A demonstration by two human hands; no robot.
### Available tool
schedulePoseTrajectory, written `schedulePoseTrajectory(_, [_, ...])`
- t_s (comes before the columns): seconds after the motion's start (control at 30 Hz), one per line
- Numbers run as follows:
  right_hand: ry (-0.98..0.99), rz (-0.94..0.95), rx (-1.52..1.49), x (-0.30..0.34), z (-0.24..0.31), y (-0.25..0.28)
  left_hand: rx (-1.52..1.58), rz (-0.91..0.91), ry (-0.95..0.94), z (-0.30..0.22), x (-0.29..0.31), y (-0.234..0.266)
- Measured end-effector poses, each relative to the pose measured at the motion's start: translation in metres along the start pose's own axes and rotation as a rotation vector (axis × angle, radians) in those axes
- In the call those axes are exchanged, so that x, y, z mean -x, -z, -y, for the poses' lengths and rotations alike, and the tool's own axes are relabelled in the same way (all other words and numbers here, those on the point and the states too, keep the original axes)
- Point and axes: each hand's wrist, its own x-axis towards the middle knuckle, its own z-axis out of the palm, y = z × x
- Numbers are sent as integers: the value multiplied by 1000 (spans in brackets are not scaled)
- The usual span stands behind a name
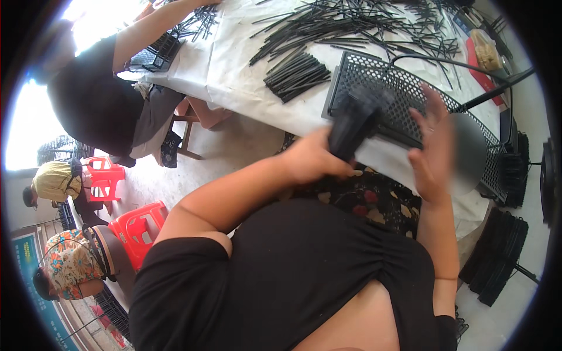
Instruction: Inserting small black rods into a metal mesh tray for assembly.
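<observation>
My left hand (316, 155) is wrapped round a dark bundle (354, 126), which looks like black sticks but is smeared by motion. It is held in front of me at the table's near edge, over the lower left part of a black perforated metal rack (404, 73). My right hand (433, 149) is raised at the rack's near side, fingers apart, with nothing seen in it. Beside its palm is a blurred grey rounded shape (465, 153) that I cannot make out. A neat row of black sticks (297, 76) lies left of the rack.
Many loose black sticks (328, 26) spread over the white-covered table (234, 76). A co-worker (93, 93) sits at the left by a black basket (155, 54). Red stools (140, 231) and two more people are further left. Black racks (497, 254) stack at the right.
</observation>
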Motion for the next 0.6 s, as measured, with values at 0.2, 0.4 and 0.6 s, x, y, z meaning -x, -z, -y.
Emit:
schedulePoseTrajectory(0.2, [-154, -485, 222, 32, -33, 93, -759, -899, 4, -63, 10, 179])
schedulePoseTrajectory(0.4, [-391, -457, 522, 45, -52, 114, -1504, -930, 267, -77, -13, 302])
schedulePoseTrajectory(0.6, [-258, -451, 701, 46, -57, 107, -1629, -816, 584, -87, -44, 290])
